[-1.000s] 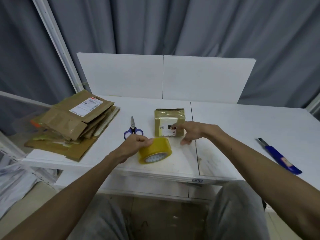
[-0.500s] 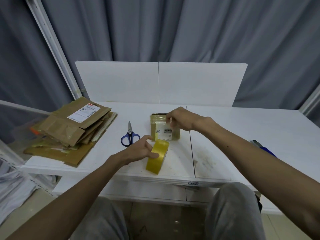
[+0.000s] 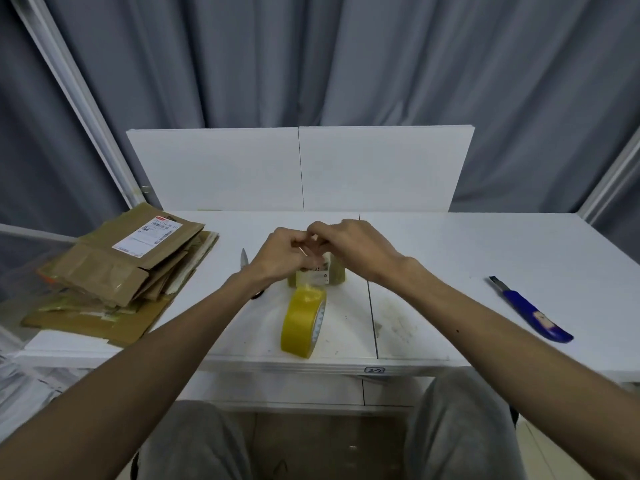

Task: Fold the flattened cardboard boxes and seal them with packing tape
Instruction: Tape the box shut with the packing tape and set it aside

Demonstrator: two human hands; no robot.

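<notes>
A small brown taped-up cardboard box [image 3: 335, 274] with a white label sits at the middle of the white table [image 3: 485, 251]. Both my hands are on its top and hide most of it. My left hand [image 3: 282, 252] has its fingers curled at the box's upper left edge. My right hand [image 3: 349, 244] curls over the top from the right, and the fingertips of the two hands meet. What they pinch there is hidden. A yellow roll of packing tape [image 3: 302, 320] stands on its edge in front of the box, free of both hands.
A stack of flattened cardboard boxes [image 3: 114, 271] lies at the table's left end. Scissors [image 3: 244, 258] lie partly hidden behind my left wrist. A blue box cutter [image 3: 530, 315] lies at the right. White boards [image 3: 298, 168] stand along the back edge.
My left hand has let go of the tape roll, which now stands on its edge, and moved up to the box. My right hand stayed on the box top.
</notes>
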